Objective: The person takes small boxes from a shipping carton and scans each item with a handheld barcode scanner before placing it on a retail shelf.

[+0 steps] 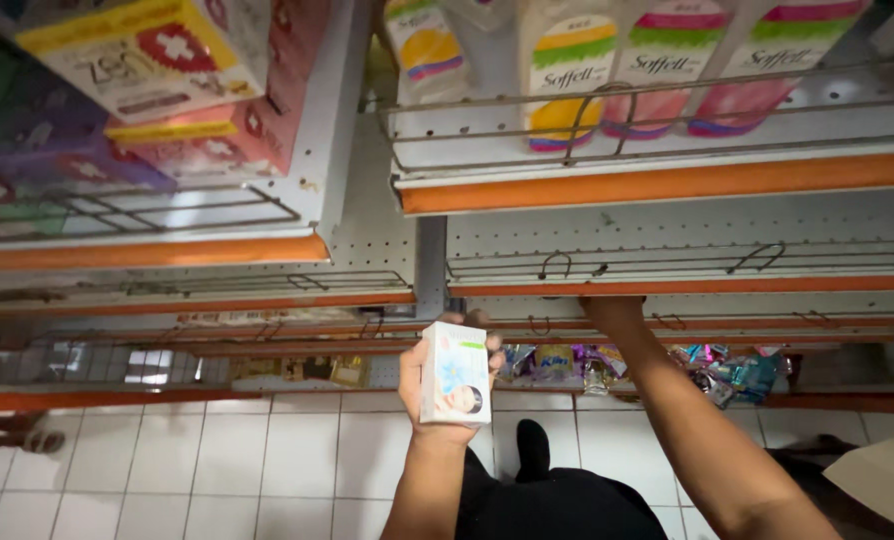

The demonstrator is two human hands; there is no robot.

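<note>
A small white cardboard box (455,373) with a pale green and blue front stands upright in the left hand (437,385). Pink, green and yellow bottles (657,70) line the top right shelf; yellow-and-red cartons (152,60) stack top left; shiny coloured sachets (717,370) lie low right.

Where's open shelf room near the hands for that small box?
Free: the shelf tier above the right arm, bare behind its wire rail. Left tiers look mostly bare too. Crowded: the low shelf with small packets right of the box in the left hand, and the top shelf of pouches. The right hand is hidden under a shelf edge.
</note>
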